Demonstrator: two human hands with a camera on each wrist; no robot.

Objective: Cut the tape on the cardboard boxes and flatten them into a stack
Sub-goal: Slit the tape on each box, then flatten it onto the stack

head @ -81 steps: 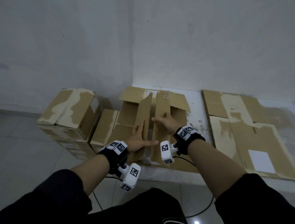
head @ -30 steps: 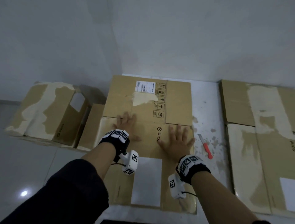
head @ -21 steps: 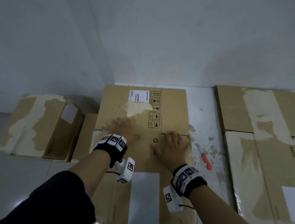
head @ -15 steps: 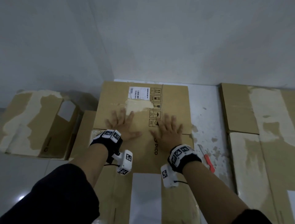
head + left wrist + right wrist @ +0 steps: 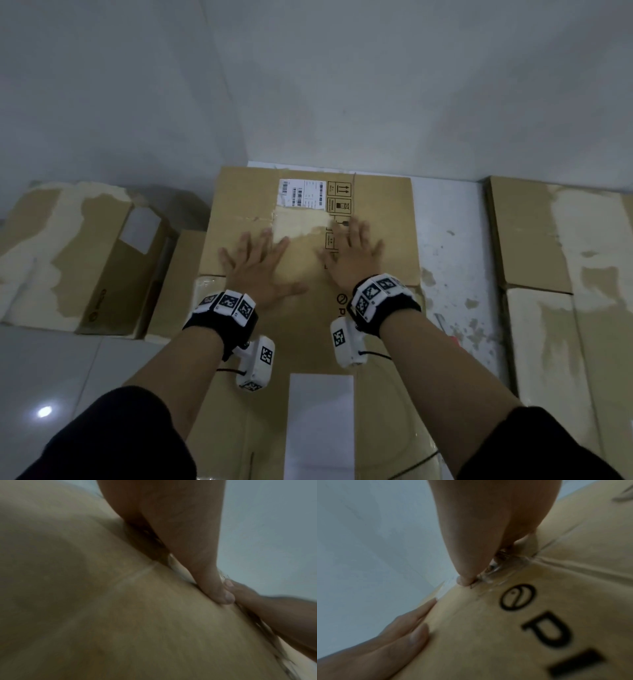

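Lay flat at frame centre: flattened box [image 5: 376, 342], white label [image 5: 320, 421] at lower centre. Pressed palm-down on its upper half, fingers spread: left hand [image 5: 260, 267] and right hand [image 5: 352, 257], side by side. Further up, shipping label [image 5: 301, 193]. At left, upright box [image 5: 78, 253]; at right, flattened cardboard [image 5: 561, 274]

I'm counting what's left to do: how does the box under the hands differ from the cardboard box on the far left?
The box under the hands lies collapsed flat; the cardboard box on the far left still stands as a full box. The left hand and right hand press open palms on the flat one; nothing touches the standing one. The flat one carries a barcode label. Both are brown cardboard with pale torn patches.
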